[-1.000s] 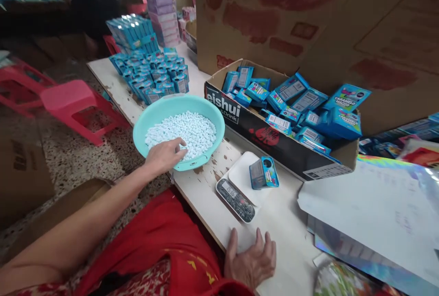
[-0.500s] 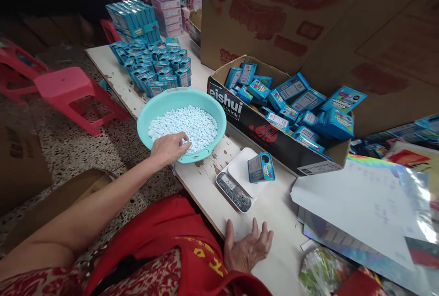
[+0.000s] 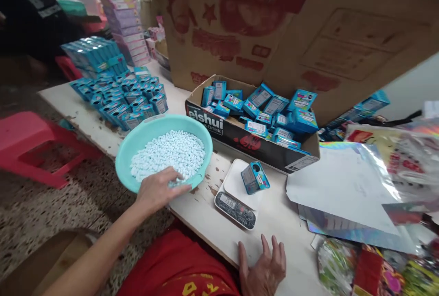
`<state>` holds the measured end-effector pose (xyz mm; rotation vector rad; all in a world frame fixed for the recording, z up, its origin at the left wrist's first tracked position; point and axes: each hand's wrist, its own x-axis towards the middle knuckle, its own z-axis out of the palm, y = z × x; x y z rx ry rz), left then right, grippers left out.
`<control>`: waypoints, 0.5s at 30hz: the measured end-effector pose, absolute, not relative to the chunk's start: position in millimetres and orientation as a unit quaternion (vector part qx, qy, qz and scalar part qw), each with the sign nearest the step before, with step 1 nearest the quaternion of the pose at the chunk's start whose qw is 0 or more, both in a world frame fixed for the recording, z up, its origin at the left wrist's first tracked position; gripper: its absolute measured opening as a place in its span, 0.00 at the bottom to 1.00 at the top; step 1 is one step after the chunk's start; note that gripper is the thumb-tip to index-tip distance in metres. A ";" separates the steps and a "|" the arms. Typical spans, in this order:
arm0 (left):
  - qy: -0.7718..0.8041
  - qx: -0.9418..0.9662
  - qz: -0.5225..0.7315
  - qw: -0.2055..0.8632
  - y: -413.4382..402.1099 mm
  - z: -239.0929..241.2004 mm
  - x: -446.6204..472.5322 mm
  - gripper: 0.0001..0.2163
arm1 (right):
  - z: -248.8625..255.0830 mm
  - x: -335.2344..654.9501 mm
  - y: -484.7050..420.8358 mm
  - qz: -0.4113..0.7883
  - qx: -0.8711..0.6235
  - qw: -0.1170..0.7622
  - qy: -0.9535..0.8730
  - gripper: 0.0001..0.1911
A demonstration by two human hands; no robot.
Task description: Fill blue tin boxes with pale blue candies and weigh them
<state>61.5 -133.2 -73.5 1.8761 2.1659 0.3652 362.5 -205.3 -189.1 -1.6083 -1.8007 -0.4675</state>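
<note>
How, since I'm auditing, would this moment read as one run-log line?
left hand: over basin, grip unclear | right hand: open, empty | blue box: on scale | pale pellets: in basin

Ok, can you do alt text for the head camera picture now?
A person's left hand is over the near edge of a turquoise bowl of small pale pieces; the right hand is open. A blue box sits on a scale near a carton of similar boxes.

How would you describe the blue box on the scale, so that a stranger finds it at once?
Look for the carton filled with blue boxes. In front of it lies a white scale. The box sits there alone, while the others lie heaped in the carton.
</note>
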 end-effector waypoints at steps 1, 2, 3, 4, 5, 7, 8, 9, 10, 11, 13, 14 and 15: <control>0.708 0.686 0.126 0.109 -134.7 -77.0 58.2 0.15 | -191.1 362.2 -204.9 -0.190 -0.617 0.333 -0.688 0.34; 0.674 0.723 0.125 0.088 -135.7 -80.6 54.9 0.14 | -193.2 361.9 -204.6 -0.197 -0.618 0.330 -0.686 0.34; 0.644 0.752 0.122 0.066 -136.1 -84.1 51.8 0.14 | -195.4 361.6 -204.5 -0.202 -0.622 0.325 -0.683 0.34; 0.620 0.774 0.120 0.046 -136.1 -87.1 49.2 0.13 | -197.4 361.2 -204.4 -0.203 -0.628 0.320 -0.680 0.34; 0.602 0.789 0.120 0.029 -135.7 -89.6 47.3 0.11 | -199.3 360.7 -204.4 -0.203 -0.634 0.317 -0.675 0.34; 0.580 0.805 0.127 0.008 -135.1 -93.4 45.4 0.08 | -202.4 359.7 -204.3 -0.204 -0.642 0.317 -0.667 0.35; 0.574 0.808 0.134 0.000 -135.4 -95.0 45.2 0.08 | -203.5 359.2 -204.3 -0.204 -0.642 0.319 -0.666 0.35; 0.568 0.811 0.142 -0.006 -136.2 -96.5 45.3 0.09 | -204.4 358.7 -204.3 -0.204 -0.642 0.322 -0.665 0.35; 0.563 0.812 0.150 -0.010 -137.6 -98.1 45.5 0.10 | -205.2 358.0 -204.4 -0.202 -0.643 0.325 -0.663 0.35; 0.559 0.814 0.157 -0.012 -139.6 -99.7 45.6 0.10 | -205.7 357.2 -204.5 -0.197 -0.646 0.329 -0.660 0.35; 0.551 0.819 0.162 -0.012 -144.5 -102.4 45.1 0.11 | -206.7 355.1 -204.9 -0.185 -0.654 0.337 -0.651 0.34; 0.550 0.819 0.162 -0.011 -146.6 -102.9 44.5 0.11 | -207.3 353.9 -205.0 -0.180 -0.657 0.340 -0.648 0.34; 0.549 0.820 0.161 -0.007 -147.5 -102.4 43.8 0.10 | -208.3 352.8 -205.0 -0.176 -0.660 0.342 -0.645 0.34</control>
